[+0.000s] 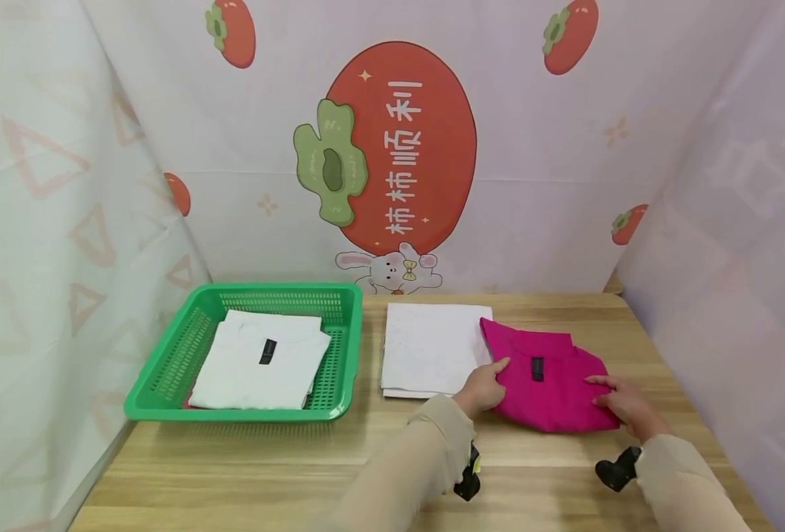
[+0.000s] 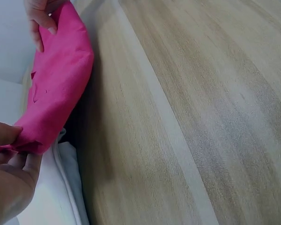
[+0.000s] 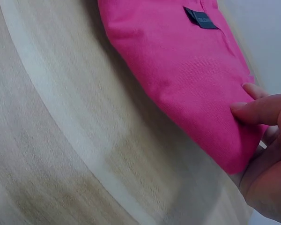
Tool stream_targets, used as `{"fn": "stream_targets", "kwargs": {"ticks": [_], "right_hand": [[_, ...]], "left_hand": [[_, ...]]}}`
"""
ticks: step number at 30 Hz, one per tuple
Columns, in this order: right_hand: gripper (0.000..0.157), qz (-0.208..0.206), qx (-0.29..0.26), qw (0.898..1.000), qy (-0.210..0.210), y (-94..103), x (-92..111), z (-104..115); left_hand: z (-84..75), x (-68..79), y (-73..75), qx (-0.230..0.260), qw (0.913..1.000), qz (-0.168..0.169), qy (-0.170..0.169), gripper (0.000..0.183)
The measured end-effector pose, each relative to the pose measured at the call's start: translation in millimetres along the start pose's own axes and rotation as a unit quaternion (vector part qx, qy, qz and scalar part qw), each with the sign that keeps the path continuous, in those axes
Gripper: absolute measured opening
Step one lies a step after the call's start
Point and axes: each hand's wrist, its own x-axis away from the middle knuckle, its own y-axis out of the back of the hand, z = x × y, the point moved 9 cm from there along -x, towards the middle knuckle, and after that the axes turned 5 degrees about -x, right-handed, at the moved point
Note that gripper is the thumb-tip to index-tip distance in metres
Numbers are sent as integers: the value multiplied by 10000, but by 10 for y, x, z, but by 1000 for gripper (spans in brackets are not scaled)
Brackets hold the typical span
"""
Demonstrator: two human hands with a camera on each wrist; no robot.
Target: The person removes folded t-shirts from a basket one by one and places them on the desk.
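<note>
A folded magenta shirt [image 1: 552,388] with a small black neck label is held at both sides, its near edge raised a little off the table. My left hand [image 1: 484,388] pinches its left edge between thumb and fingers, as the left wrist view also shows. On the opposite side, my right hand [image 1: 625,406] grips the right edge; in the right wrist view the thumb lies on top and other fingers pass beneath the cloth. Just left of the shirt lies a folded white cloth [image 1: 432,347], partly covered by the magenta one.
A green plastic basket [image 1: 239,415] stands on the left of the wooden table [image 1: 266,473]. In it lies a folded white shirt [image 1: 249,377] with a black label, with a bit of red beneath. Printed curtains [image 1: 532,185] enclose the back and sides.
</note>
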Motion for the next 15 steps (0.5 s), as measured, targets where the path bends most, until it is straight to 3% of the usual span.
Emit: {"fn": "stream_targets", "kwargs": {"ticks": [9,12,15], "right_hand": [[52,-178,299,9994,88,183,-34,-64],[51,-271,304,9991,67,234,-39,-62],[50,-381,281,9989,34,272,-39,-108]], "left_hand": [[-109,-72,-3,-377,9970,-645,-200,32],[-125,-95,-38,-262,9970,-692,-222,33],[-121,-113,-111,-14,9987,-488,-170,41]]}}
